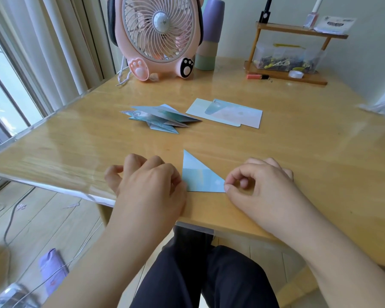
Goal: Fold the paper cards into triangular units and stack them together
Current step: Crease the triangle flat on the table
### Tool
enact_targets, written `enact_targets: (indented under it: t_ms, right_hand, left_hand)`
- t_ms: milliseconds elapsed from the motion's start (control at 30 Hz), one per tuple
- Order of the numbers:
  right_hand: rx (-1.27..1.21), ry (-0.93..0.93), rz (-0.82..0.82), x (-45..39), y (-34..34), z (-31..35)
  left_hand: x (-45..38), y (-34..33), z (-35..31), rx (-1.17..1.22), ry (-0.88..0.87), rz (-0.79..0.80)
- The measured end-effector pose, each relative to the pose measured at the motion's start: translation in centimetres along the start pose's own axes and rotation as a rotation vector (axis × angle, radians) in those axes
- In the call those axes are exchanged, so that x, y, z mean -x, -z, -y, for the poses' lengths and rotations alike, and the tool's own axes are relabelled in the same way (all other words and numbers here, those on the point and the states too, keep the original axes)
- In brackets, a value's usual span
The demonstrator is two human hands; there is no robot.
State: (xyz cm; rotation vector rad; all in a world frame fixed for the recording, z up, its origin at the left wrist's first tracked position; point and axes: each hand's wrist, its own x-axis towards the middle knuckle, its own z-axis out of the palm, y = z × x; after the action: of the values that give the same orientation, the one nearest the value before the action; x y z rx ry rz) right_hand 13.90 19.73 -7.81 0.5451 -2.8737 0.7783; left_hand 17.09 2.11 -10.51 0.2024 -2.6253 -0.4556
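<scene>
Hands are two here, both low on the near edge of the wooden table point(298, 138), with one blue folded triangle point(200, 176) lying flat between them. The left hand point(151, 185) has its fingers curled and presses on the left corner of the triangle; the right hand point(260, 187) pinches the right tip of it between thumb and forefinger, the other fingers curled behind. Farther on the table lies one pile of finished triangular units point(162, 118), perhaps four or five, but they overlap so I cannot count them surely. Just right of the pile are two flat paper cards point(227, 113), one partly over the other, not folded. At the back stands one pink fan point(158, 34) with two paw feet, one pink and one black, and beside it one tall pastel bottle point(209, 38). On the right is one wooden shelf point(287, 74) with two levels: one clear box point(287, 56) and one tape roll point(296, 74) below, one nail polish bottle point(315, 14) and one white packet point(333, 24) above; the writing on the packet is too small to read
</scene>
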Motion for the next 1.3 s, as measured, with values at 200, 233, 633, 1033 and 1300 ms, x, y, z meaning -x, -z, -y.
enact_targets:
  t_ms: [200, 233, 633, 1033, 1300]
  right_hand:
    - [0.069, 0.065, -0.006, -1.0, -1.8, 2.6]
    - [0.061, 0.073, -0.002, -1.1, -2.3, 3.2]
    - [0.038, -0.088, 0.024, -0.1, 0.7, 0.3]
    - [-0.009, -0.147, -0.001, 0.1, 1.2, 0.1]
    - [-0.117, -0.175, -0.015, -0.4, 0.4, 1.0]
  left_hand:
    - [-0.4, -0.2, -0.1, 0.056, -0.006, 0.054]
    - [-0.4, -0.1, -0.1, 0.072, -0.012, 0.047]
    - [-0.7, 0.3, 0.3, 0.116, -0.037, 0.106]
    - [-1.2, 1.0, 0.6, 0.132, -0.05, 0.212]
    - [-0.5, 0.2, 0.9, 0.236, -0.115, 0.093]
